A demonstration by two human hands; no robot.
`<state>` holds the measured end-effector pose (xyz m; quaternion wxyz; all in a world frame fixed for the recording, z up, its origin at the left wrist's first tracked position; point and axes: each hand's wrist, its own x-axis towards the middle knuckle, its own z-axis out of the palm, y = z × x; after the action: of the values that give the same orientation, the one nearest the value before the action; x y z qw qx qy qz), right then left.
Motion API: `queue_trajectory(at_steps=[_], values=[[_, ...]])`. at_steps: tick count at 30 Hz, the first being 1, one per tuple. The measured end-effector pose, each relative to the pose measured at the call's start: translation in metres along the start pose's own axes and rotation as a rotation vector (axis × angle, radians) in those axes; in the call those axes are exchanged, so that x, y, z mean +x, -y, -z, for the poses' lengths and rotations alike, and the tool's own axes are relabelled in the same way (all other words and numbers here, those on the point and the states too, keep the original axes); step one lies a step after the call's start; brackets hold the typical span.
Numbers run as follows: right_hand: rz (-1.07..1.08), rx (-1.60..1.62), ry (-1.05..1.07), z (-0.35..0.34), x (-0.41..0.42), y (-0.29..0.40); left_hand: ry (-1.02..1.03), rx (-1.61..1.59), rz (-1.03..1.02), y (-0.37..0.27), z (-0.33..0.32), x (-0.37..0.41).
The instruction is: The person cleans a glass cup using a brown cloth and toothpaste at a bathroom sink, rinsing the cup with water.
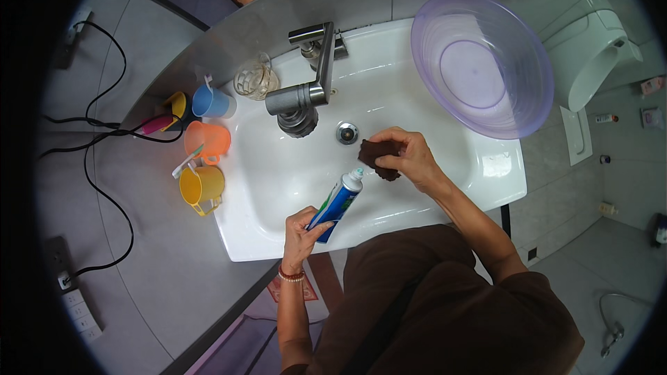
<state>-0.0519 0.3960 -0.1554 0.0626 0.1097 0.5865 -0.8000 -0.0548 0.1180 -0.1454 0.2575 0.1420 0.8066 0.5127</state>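
Note:
My left hand (303, 235) grips a blue, white and green toothpaste tube (337, 205) near its lower end. The tube's uncapped nozzle points up and right, with pale green paste at its tip. Between the thumb and fingers of my right hand (410, 158) is a dark brown piece of cloth or sponge (379, 158); I cannot tell which. The nozzle lies close to the brown piece's lower left edge. Both hands are over the white washbasin (292, 177), with the drain (347, 133) just beyond the brown piece.
A grey metal faucet (325, 67) reaches over the basin. On the right rim rests a translucent purple plastic basin (471, 70). Along the left stand a glass mug (256, 79) and blue (211, 101), orange (207, 138) and yellow (202, 186) cups. Black cables (109, 125) hang farther left.

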Motion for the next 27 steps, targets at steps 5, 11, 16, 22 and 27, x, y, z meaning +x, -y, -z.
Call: queue_trajectory(at_steps=[5, 11, 16, 22, 27], values=[[0.002, -0.005, -0.031, 0.000, 0.000, -0.004, 0.008, -0.033, -0.001, 0.002, -0.002, 0.000], [0.293, -0.311, 0.055, -0.012, -0.004, -0.003, 0.038, -0.005, 0.025, -0.002, -0.001, 0.002], [0.362, -0.448, 0.115, -0.016, -0.011, 0.006, 0.047, -0.038, 0.053, -0.001, 0.000, 0.003], [0.280, -0.475, 0.125, -0.013, -0.012, 0.005, 0.052, -0.110, 0.180, 0.007, -0.004, 0.001], [0.459, -0.631, 0.086, -0.011, -0.013, -0.005, 0.017, -0.160, 0.218, 0.009, -0.007, 0.001]])
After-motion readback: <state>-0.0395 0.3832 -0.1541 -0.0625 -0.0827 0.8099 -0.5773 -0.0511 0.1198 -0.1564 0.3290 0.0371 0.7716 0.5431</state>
